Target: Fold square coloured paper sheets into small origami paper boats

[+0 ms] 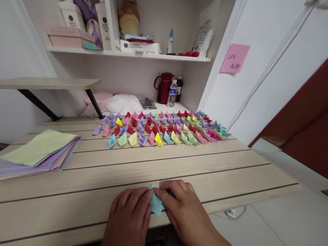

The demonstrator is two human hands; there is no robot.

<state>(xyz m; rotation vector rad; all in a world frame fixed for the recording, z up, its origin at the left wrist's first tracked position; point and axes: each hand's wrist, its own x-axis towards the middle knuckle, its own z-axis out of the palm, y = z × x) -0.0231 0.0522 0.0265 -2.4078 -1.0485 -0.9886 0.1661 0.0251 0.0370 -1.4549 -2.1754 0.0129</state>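
A small piece of folded light-blue paper (156,205) lies at the table's front edge, between my two hands. My left hand (132,207) has its fingers curled together and grips the paper's left side. From the right, my right hand (179,199) presses its thumb on the paper's upper part, with the other fingers bent. Parts of the paper are hidden under the fingers. Farther back on the table stand rows of folded paper boats (158,139) in many colours.
A stack of coloured paper sheets (41,148) lies at the left. Behind the boats are a dark red jug (164,88), a water bottle (172,94) and a white plastic bag (124,103). A raised wooden shelf (51,83) stands at the back left. The table's right edge (285,187) drops to the floor.
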